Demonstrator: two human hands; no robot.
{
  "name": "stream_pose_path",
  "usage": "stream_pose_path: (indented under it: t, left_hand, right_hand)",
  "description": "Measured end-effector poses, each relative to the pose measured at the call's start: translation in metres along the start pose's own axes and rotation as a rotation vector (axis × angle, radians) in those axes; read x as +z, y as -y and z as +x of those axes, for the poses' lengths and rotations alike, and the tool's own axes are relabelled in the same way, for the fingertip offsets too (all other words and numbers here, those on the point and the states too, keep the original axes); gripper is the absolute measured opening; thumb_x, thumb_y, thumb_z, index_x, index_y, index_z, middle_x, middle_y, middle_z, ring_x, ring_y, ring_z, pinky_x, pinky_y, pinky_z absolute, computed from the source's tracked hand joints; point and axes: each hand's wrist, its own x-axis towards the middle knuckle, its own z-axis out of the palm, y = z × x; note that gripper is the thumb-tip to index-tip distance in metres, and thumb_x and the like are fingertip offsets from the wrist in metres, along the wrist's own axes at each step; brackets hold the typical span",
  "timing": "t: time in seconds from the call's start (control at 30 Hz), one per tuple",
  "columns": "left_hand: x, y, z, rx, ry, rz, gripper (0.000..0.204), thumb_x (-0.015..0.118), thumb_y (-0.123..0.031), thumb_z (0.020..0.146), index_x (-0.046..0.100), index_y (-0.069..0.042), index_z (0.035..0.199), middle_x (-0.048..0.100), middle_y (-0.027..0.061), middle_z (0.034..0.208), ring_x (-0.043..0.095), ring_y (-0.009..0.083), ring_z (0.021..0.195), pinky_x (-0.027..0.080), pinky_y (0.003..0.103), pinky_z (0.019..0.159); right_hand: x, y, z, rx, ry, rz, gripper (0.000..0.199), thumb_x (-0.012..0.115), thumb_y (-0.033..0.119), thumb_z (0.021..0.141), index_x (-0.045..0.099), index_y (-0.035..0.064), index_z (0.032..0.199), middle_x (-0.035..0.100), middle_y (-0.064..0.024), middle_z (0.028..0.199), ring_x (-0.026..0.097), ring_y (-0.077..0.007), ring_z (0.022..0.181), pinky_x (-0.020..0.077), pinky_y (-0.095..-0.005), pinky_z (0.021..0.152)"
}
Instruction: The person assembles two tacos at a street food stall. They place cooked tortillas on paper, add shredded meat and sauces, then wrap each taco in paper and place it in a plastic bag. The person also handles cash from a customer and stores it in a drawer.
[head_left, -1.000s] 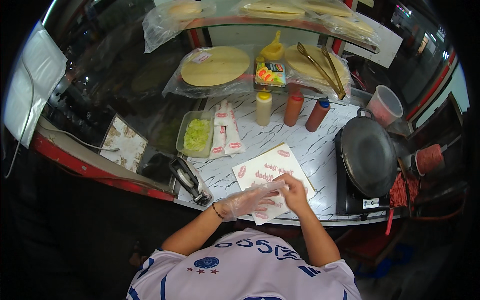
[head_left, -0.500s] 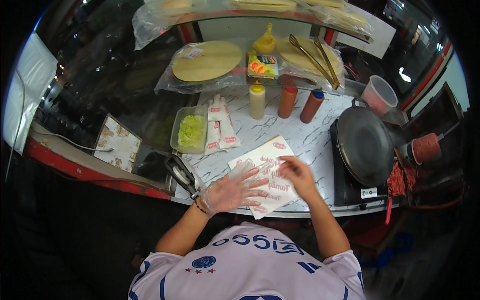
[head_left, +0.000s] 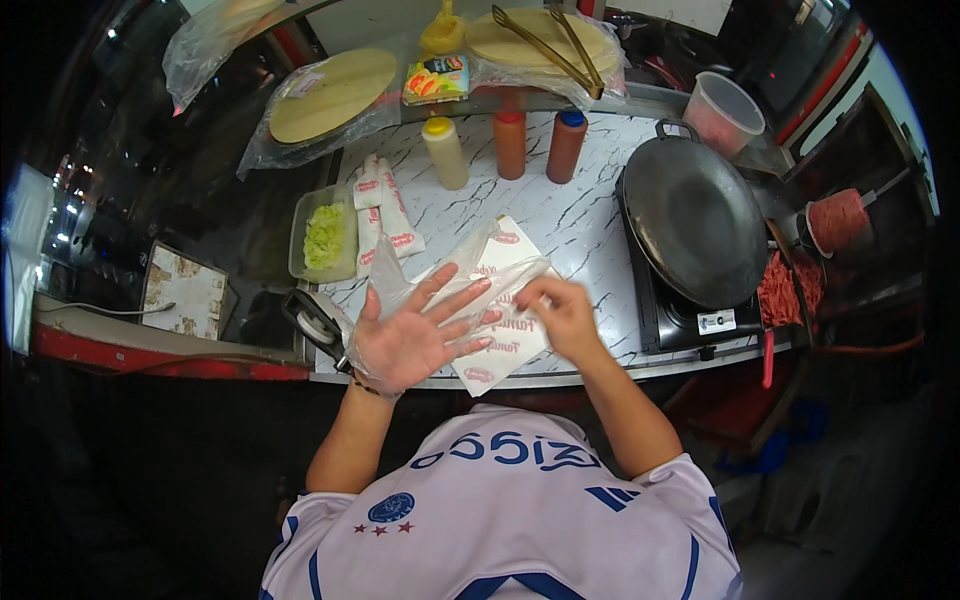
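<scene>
Clear plastic glove point(head_left: 455, 275) – half over the spread left hand point(head_left: 415, 335), its cuff pinched by the right hand point(head_left: 560, 315) – above white red-printed wrapping paper point(head_left: 510, 335) at the surface's point(head_left: 580, 215) near edge.

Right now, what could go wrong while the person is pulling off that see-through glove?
1. The right hand tugs the thin plastic glove off the spread left hand; pulled hard, it might tear.
2. Both hands work right over the printed wrapping paper, which lies at the counter edge; a brush could slide it off.
3. The tape dispenser sits close beside the left hand, so an elbow or wrist swing might knock it.
</scene>
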Motion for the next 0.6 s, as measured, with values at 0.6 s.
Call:
stream_pose_path:
  t: [0.6]
  left_hand:
    - [0.007, -0.017, -0.025, 0.073, -0.055, -0.007, 0.095, 0.049, -0.070, 0.091, 0.021, -0.009, 0.159, 0.005, 0.0298, 0.163, 0.007, 0.0531, 0.149, 0.008, 0.062, 0.120]
  right_hand:
    - [0.026, 0.007, 0.009, 0.024, 0.365, -0.175, 0.017, 0.069, 0.014, 0.092, 0.072, -0.0027, 0.093, 0.070, -0.0112, 0.085, 0.065, -0.0154, 0.075, 0.0518, -0.0310, 0.073]
